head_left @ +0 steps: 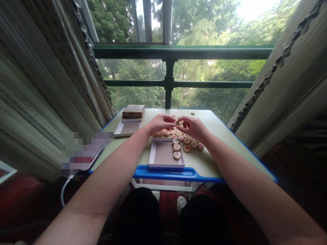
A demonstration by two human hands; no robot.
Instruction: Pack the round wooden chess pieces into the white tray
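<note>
- Head view: both bare arms reach forward over a counter [216, 127] with a pale green top and a blue edge, and the hands meet beyond its middle.
- Left hand [161, 124]: thumb and fingers narrowed, with the tips on the left side of a round piece [177, 123] that bears a dark character.
- Right hand [192, 127]: finger and thumb curved in, pinching the same piece from the other side. The piece is held up between both sets of fingertips, its marked face towards the camera; which hand bears its weight, I cannot tell.
- Loose pieces [187, 148] lie in a crowded cluster below and around the hands, some marked in red, others in dark characters; the hands hide part of the cluster.
- Near the front edge stands a shallow tray [162, 154] with white walls and a brown bottom. Three dark-marked discs [176, 147] lie in it, in a column along its right wall.
- Farther left is a second shallow tray [130, 128], and just behind it a brown box [133, 110].
- One lone disc [192, 113] rests near the far edge, apart from the cluster.
- At the left edge, something is blurred out in blocks, with a white cable [63, 190] below it.
- Beyond the counter are a green railing [169, 73], window panes and trees, with curtains [51, 68] on both sides.
</note>
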